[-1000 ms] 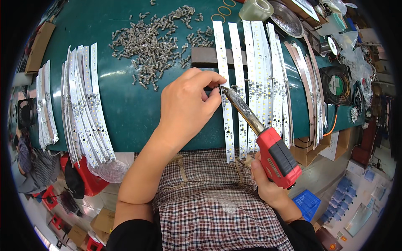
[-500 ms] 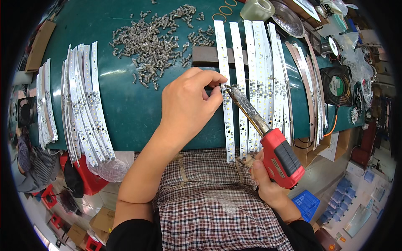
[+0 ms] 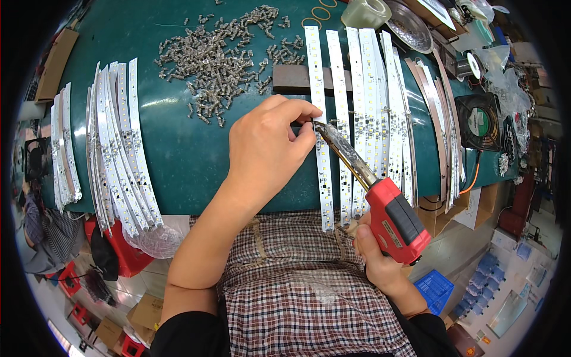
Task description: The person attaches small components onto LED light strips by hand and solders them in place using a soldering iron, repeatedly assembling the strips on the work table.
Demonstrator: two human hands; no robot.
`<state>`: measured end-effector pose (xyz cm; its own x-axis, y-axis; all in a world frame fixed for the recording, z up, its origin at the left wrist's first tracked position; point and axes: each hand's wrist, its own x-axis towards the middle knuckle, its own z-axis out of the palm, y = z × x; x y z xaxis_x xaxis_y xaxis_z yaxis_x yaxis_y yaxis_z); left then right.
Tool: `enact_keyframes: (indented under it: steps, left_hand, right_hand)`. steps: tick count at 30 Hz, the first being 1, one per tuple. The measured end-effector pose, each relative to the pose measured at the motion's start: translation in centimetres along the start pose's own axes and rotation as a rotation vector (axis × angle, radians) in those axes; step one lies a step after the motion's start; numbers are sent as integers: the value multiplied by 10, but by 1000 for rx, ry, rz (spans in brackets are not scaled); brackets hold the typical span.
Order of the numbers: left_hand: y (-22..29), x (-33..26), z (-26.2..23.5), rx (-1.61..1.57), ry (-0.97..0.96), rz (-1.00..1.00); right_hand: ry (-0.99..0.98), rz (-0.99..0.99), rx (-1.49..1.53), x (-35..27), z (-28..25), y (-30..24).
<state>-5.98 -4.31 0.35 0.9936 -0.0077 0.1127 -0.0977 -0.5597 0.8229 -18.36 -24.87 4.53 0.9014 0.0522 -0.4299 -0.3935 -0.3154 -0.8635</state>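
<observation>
My right hand (image 3: 380,268) grips a red and black soldering gun (image 3: 397,220) with a long metal barrel. The gun's tip touches, or nearly touches, a narrow white LED strip (image 3: 324,184) beside the fingertips of my left hand (image 3: 270,146). Those fingers are pinched at the strip's left edge, over a tiny dark part that they mostly hide. To the right, more white LED strips (image 3: 369,89) stand side by side. A dark brown bar (image 3: 291,78) lies crosswise beneath the strips.
Small metal connectors (image 3: 208,65) lie heaped on the green table (image 3: 184,160). More LED strips are bunched at the left (image 3: 122,149) and far right (image 3: 443,119). A black fan (image 3: 479,122), a tape roll (image 3: 366,15) and a metal dish (image 3: 410,30) stand at the right.
The soldering gun has shifted slightly left and up, bringing its tip closer to my left fingertips. My left hand keeps its pinch in nearly the same place.
</observation>
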Motion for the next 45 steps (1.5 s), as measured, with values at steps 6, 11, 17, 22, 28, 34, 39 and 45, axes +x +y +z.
enact_keyframes:
  steps: [6,11,17,22,28,34,39,45]
  left_hand:
    - [2,0,-1,-3,4,4]
    - [2,2,0,-45,-15,-8]
    - [3,0,-1,-63,4,-19]
    - [9,0,-2,-62,-54,8]
    - [11,-1,-1,-135,-118,-38]
    - [18,2,-2,-587,-133,-215]
    - [27,11,10,-596,-181,-181]
    - [28,12,29,-318,-75,58]
  right_hand:
    - [10,-126,-36,1,1,7]
    - [126,-239,10,-10,-7,1]
    - [636,-534,161,7,-49,-25]
    - [968,-550,-386,57,-107,-13]
    - [921,-398,-1023,108,-115,-4]
    - [919,-345,-1128,121,-119,3]
    - [947,-525,-1066,118,-121,-1]
    - [1037,-688,-165,93,-151,17]
